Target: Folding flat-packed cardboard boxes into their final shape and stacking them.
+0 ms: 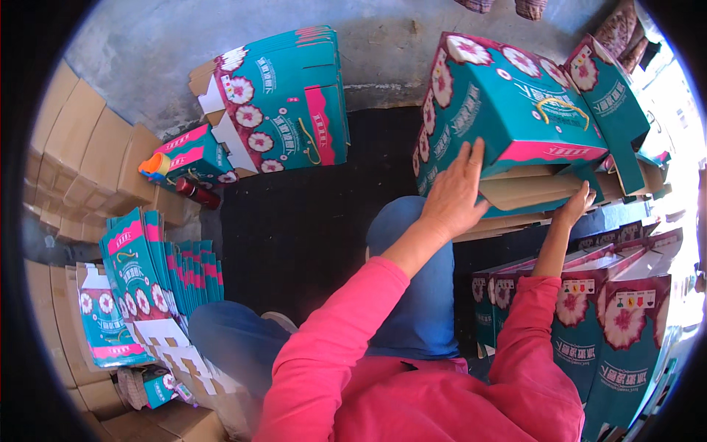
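A teal gift box (508,110) with pink edging, white-and-maroon flower prints and a yellow cord handle (563,114) stands in front of me, right of centre. Its brown inner flap (530,193) sticks out on the side nearest me. My left hand (456,188) grips the box's near left corner, fingers together on the teal side and thumb by the flap. At the flap's right end, my right hand (574,206) is closed on the cardboard edge. The inside of the box is mostly hidden.
Flattened teal cartons (287,96) lean on the wall, and more stand in a bundle (191,265) at my left. Brown boxes (96,155) are stacked far left. Finished-looking teal boxes (618,331) line my right. An orange-topped bottle (156,166) and red flask (197,193) stand near the wall.
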The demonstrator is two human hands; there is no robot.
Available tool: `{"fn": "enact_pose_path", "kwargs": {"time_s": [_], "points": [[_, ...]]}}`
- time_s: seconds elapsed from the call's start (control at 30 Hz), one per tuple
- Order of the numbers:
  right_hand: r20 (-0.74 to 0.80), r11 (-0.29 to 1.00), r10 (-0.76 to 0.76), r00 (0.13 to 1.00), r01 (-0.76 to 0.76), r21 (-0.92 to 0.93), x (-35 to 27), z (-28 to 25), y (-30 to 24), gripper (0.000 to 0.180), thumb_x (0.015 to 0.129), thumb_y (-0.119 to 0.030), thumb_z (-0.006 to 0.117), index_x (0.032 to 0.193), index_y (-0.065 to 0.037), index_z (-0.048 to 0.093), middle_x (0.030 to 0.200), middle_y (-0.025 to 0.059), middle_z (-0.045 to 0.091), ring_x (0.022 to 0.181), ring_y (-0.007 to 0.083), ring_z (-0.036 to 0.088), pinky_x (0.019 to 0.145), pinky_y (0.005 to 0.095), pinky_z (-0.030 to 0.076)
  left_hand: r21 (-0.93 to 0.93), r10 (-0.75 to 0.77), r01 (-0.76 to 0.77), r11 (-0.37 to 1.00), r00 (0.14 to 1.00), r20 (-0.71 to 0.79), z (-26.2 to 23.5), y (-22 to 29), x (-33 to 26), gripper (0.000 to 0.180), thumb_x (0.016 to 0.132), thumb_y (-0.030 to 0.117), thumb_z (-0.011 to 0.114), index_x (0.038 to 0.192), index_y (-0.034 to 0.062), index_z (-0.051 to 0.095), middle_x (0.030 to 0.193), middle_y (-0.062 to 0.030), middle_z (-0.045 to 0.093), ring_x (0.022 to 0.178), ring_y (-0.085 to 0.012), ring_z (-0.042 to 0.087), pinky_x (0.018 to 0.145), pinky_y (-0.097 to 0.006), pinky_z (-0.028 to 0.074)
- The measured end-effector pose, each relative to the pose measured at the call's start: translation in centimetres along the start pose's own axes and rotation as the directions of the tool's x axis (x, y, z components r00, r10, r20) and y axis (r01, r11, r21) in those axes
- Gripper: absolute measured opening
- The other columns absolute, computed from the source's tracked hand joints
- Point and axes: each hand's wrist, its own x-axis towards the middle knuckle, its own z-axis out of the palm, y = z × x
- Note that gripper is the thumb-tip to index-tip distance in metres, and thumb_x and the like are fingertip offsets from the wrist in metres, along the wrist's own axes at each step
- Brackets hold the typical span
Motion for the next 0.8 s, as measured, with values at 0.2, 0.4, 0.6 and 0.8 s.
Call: {"fn": "enact_pose_path", "kwargs": {"time_s": [0.2,0.4,0.6,0.8], "points": [[0.051,0.848,-0.368,0.929,0.357,-0.391,0.3,-1.8,5.6,0.076,0.096,-0.031,0.062,0.151,0.011,0.03,0.152,0.031,0.038,0.137,0.041,0.042,0.115,0.0469,0.033,0.152,-0.045,0.056,0.987,0.996,-0.077,0.0,-1.0,-1.1,0.092,0.08,0.018,0.075,0.151,-0.0091,0.024,0.142,-0.0339,0.047,0.124,-0.0435,0.054,0.102,-0.048,0.046],[0.299,0.175,-0.879,0.372,0.834,-0.524,-7.0,-2.1,-2.1,0.055,0.097,-0.025,0.068,0.138,0.007,0.05,0.143,0.0267,0.05,0.134,0.0412,0.048,0.114,0.0512,0.038,0.277,0.084,-0.014,0.961,0.966,-0.243,0.0,-0.5,-3.9,0.041,0.076,0.014,0.061,0.112,-0.0046,0.06,0.1,-0.0177,0.062,0.087,-0.0342,0.06,0.076,-0.045,0.043],[0.364,0.145,-0.916,0.17,0.985,-0.095,-19.3,4.0,-11.8,0.042,0.102,-0.013,0.059,0.14,0.004,0.053,0.142,0.0191,0.056,0.132,0.0349,0.052,0.112,0.0474,0.04,0.378,-0.108,0.024,0.926,0.973,0.205,-6.4,-1.3,-11.7,0.047,0.081,0.029,0.068,0.116,-0.0009,0.061,0.119,-0.0171,0.062,0.105,-0.0322,0.057,0.091,-0.046,0.041],[0.734,0.501,-0.666,0.132,0.808,0.309,-32.2,10.2,-14.4,0.034,0.098,0.002,0.053,0.131,0.005,0.06,0.132,0.0183,0.064,0.123,0.0331,0.06,0.107,0.0418,0.043,0.196,-0.114,0.143,0.97,0.982,-0.152,-11.3,-0.6,-23.0,0.056,0.087,0.03,0.07,0.135,0.005,0.056,0.144,-0.0227,0.048,0.137,-0.0405,0.041,0.111,-0.054,0.036]]}}
